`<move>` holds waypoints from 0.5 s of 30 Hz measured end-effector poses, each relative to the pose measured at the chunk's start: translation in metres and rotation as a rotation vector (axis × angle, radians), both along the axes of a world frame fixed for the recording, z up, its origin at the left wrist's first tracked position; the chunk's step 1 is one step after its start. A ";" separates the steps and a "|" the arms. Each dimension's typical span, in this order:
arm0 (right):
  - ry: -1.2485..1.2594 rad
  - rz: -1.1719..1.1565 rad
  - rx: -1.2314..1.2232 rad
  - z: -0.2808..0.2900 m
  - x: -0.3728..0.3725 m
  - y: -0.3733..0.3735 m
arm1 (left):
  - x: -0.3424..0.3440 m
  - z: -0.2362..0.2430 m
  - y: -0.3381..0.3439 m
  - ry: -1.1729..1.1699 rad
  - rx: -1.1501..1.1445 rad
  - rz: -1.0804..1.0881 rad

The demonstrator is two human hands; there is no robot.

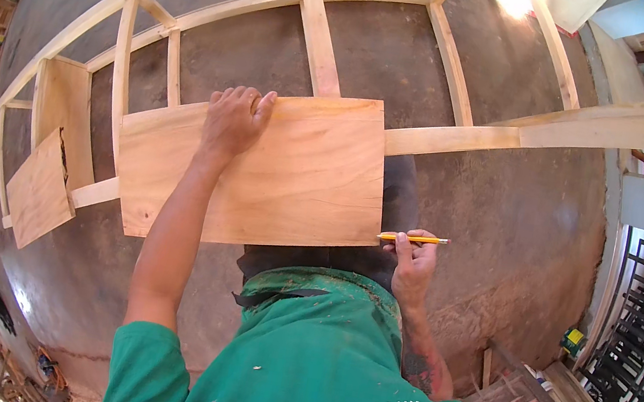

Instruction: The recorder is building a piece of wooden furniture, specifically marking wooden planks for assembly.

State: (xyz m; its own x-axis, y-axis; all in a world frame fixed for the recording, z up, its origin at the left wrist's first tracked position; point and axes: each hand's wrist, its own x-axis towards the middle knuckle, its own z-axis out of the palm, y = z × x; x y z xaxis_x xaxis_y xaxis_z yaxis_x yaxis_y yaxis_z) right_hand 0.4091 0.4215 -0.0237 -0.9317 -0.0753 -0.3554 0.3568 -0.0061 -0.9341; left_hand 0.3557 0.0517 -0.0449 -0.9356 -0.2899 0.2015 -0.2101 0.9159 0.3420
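Left grip point(234, 120) flat, fingers spread on plywood panel point(283, 178); right grip point(413, 262) pinching pencil point(414, 238)

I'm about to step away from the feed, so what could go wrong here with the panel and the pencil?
The plywood panel is pinned to the wooden frame only by the left hand near its top edge, so it could pivot. The pencil in the right hand meets just the lower right corner, so a mark could wander.

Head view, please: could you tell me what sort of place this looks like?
Most likely a carpentry workshop. A bare wooden frame lies across a concrete floor, the left hand presses a plywood panel onto it, and the right hand holds a pencil at the panel's edge.
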 end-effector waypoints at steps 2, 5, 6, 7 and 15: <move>0.002 0.000 0.015 0.000 0.002 0.000 | 0.001 0.000 -0.001 -0.003 -0.005 -0.002; 0.006 -0.003 0.025 -0.001 0.002 0.001 | 0.000 0.002 -0.001 -0.022 -0.007 -0.006; 0.007 -0.006 0.021 -0.002 0.003 0.001 | 0.000 0.002 0.000 -0.039 -0.003 -0.009; 0.005 -0.009 0.021 -0.001 0.002 0.000 | 0.000 0.002 0.000 -0.042 -0.003 -0.011; 0.019 0.018 0.051 0.002 0.007 0.002 | -0.001 -0.002 -0.002 0.007 -0.015 -0.015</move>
State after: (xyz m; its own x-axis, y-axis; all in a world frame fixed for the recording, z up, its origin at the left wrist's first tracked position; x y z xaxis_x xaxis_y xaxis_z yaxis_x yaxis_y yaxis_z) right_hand 0.4157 0.4234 -0.0218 -0.9370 -0.0740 -0.3413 0.3385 0.0482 -0.9397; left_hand 0.3545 0.0499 -0.0472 -0.9384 -0.2728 0.2120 -0.1942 0.9240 0.3295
